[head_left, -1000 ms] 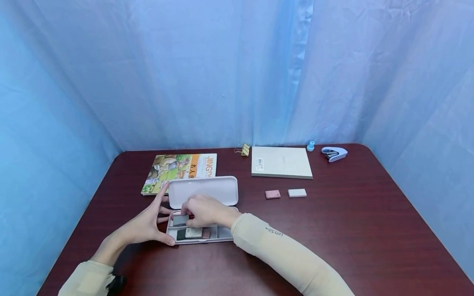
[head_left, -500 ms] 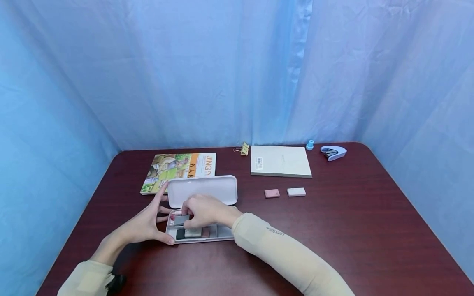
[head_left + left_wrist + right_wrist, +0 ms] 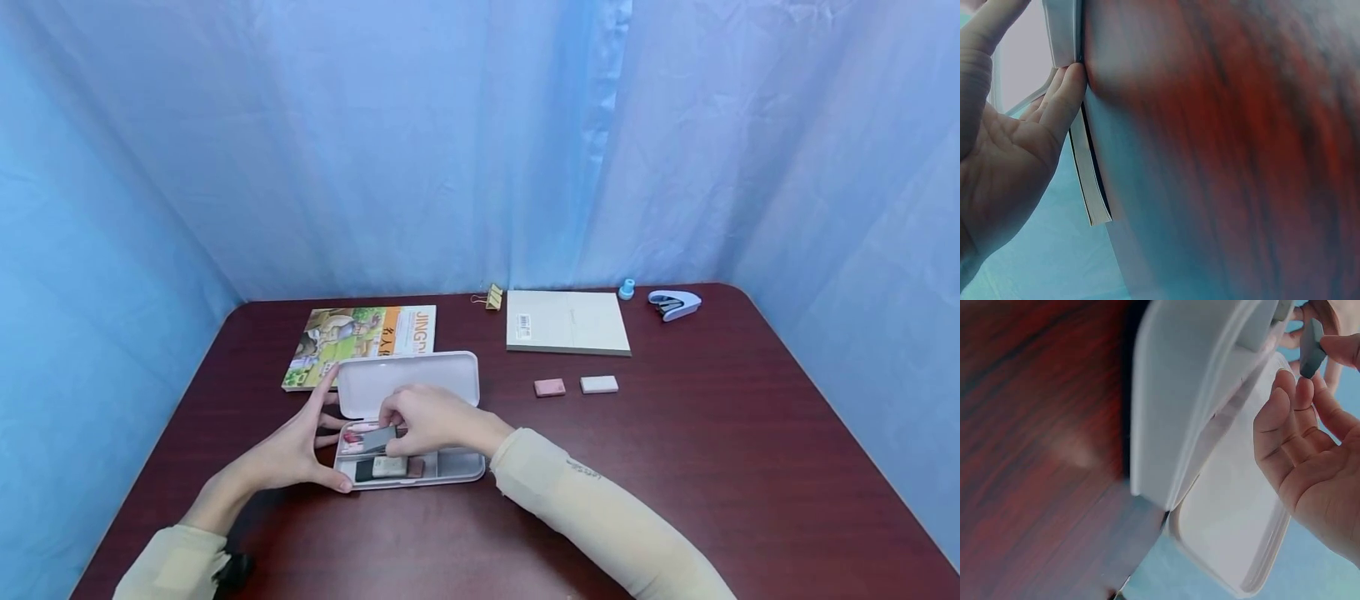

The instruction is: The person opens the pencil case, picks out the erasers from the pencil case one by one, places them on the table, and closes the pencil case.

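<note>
A white pencil case (image 3: 461, 467) lies with its lid (image 3: 438, 375) raised at the back. My left hand (image 3: 288, 454) spans its left end, thumb at the front corner and index finger at the lid; the left wrist view shows straight fingers against the case. Over the rear compartment, my right hand (image 3: 435, 421) pinches a grey eraser (image 3: 378, 439) between thumb and fingers, tilted in the head view and seen edge-on in the right wrist view. Inside the front compartment are a black-and-white eraser (image 3: 388, 467) and a brownish-pink one. Pink-and-white items (image 3: 351, 436) partly show in the rear compartment.
Behind the lid lies a colourful book (image 3: 345, 337). A pink eraser (image 3: 549, 387) and a white eraser (image 3: 598, 384) lie right of the case. Farther back are a binder clip (image 3: 492, 297), a cream notebook (image 3: 567, 321), a small blue object (image 3: 626, 289) and a stapler (image 3: 675, 304).
My right hand has shifted to the right with the grey eraser, which is now tilted, uncovering more of the pink-and-white items. My left hand stays at the case's left end.
</note>
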Demonstrator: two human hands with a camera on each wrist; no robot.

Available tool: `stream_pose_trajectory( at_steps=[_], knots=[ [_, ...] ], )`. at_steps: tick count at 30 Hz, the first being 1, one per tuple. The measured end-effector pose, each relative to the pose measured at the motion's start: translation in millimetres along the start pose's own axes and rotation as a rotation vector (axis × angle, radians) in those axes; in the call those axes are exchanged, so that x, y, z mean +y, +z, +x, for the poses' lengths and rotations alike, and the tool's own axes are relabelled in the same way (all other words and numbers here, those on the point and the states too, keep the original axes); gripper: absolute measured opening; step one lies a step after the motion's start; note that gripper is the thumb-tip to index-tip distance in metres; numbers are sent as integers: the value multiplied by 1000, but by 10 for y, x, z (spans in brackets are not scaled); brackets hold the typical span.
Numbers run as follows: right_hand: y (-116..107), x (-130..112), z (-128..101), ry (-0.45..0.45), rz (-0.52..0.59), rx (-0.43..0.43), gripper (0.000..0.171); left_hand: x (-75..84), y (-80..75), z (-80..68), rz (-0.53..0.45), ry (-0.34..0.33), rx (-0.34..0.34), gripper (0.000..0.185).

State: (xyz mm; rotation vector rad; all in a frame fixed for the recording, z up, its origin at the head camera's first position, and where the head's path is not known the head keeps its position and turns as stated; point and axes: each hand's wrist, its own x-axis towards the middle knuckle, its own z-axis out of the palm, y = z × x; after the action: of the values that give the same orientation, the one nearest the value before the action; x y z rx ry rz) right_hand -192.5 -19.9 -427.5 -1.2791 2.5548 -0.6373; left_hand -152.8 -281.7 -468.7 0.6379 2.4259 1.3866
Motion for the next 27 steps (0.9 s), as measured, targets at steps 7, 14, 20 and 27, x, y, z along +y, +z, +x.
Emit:
stream_pose_trajectory(
  at_steps=[7, 14, 20, 27],
  knots=[
    [-90, 119, -177, 4, 58, 47, 21, -1, 8, 4, -11, -5, 2, 147],
    [-154, 309, -414, 24, 33, 112, 23, 0, 7, 7, -14, -12, 0, 145],
    [-286, 518, -708, -8, 70, 172, 26, 14, -3, 8, -16, -9, -8, 144],
    [-480, 768, -1085, 5, 91, 264, 26, 26, -2, -6, -9, -20, -4, 144]
  ],
)
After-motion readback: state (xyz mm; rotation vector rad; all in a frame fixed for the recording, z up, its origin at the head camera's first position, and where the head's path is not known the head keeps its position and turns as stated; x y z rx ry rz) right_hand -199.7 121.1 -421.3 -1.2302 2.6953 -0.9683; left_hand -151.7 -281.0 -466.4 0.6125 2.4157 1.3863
